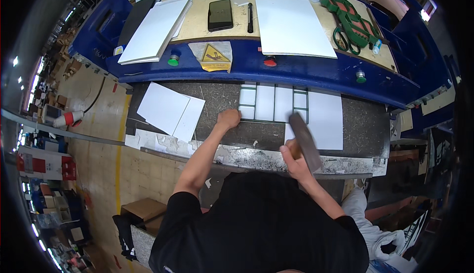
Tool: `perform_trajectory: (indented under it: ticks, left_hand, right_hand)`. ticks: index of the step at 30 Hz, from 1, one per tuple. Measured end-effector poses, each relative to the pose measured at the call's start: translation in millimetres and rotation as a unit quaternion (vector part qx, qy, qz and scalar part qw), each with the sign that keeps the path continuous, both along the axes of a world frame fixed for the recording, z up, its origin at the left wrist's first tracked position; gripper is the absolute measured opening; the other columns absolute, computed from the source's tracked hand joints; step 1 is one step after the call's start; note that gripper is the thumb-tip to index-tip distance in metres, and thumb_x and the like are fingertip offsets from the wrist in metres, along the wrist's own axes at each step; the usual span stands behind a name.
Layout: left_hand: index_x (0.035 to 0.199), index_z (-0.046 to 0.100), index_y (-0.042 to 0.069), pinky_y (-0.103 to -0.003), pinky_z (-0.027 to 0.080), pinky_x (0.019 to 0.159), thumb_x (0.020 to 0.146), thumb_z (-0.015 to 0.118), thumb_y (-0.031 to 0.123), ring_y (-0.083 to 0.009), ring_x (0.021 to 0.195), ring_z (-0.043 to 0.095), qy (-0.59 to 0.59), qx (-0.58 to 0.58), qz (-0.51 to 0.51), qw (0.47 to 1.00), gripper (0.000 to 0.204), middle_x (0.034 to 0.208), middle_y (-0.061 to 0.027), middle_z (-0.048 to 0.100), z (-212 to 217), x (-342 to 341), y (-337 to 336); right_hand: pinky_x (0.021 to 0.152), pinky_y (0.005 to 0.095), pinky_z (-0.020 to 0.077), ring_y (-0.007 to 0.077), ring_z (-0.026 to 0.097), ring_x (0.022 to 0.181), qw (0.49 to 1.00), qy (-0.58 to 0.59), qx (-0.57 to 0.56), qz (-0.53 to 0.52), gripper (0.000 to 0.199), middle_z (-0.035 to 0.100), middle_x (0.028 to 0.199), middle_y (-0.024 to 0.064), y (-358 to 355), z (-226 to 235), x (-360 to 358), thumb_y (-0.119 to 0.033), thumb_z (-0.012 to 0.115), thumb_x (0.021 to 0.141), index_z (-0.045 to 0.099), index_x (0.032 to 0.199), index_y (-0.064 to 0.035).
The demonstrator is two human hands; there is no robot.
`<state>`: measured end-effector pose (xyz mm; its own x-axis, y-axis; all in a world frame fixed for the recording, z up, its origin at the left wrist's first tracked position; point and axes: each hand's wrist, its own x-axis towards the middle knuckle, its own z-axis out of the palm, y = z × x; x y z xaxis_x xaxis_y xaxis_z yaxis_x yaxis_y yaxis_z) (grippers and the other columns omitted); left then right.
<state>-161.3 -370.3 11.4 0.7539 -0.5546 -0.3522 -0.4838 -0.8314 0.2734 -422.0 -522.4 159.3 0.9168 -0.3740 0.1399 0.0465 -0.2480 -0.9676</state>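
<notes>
The left hand is pressing curled fingers on the green-lined white sheet lying on the dark tabletop, while the right hand, fingers wrapped, is holding a mallet above its uncut-looking edge.

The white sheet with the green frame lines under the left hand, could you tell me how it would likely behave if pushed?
The white sheet lies flat on the dark bed, so it looks thin, light and probably floppy. It would likely slide easily; the left hand rests at its edge. The right hand holds a blurred tool over it.

Bright even overhead light, strong fisheye bending, dark vignetted corners, motion-blurred mallet
</notes>
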Motion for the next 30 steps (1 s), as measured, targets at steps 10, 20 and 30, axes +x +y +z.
perform_trajectory:
  ticks: [10,20,30]
  left_hand:
    - [0.096,0.069,0.000,-0.049,0.051,0.086,0.094,0.041,0.032,-0.0399,0.098,0.064,0.026,0.045,0.003,0.999,0.043,0.104,-0.0239,0.066,-3,-3,3]
    - [0.094,0.067,-0.002,-0.051,0.052,0.081,0.095,0.042,0.036,-0.0426,0.091,0.064,0.011,0.037,0.011,0.999,0.045,0.095,-0.0272,0.066,0,-5,0]
    - [0.091,0.067,-0.001,-0.050,0.052,0.081,0.094,0.043,0.037,-0.0424,0.091,0.065,0.013,0.036,0.035,0.999,0.045,0.094,-0.0268,0.066,-7,0,5]
  right_hand:
    - [0.065,0.0459,0.0484,0.0386,0.063,0.071,0.938,0.312,-0.094,0.120,0.030,0.061,0.068,0.0214,-7,-107,-40,-0.032,0.064,0.078,0.064,0.084,-0.0025]
    - [0.065,0.0482,0.0485,0.0425,0.062,0.073,0.884,0.423,-0.090,0.175,0.021,0.062,0.075,0.0233,-25,-118,-8,-0.024,0.061,0.081,0.062,0.083,-0.0040]
    - [0.062,0.0411,0.0479,0.0341,0.064,0.069,0.926,0.364,-0.004,0.098,0.026,0.063,0.074,0.0193,-16,-112,-12,-0.025,0.066,0.081,0.059,0.082,-0.0007]
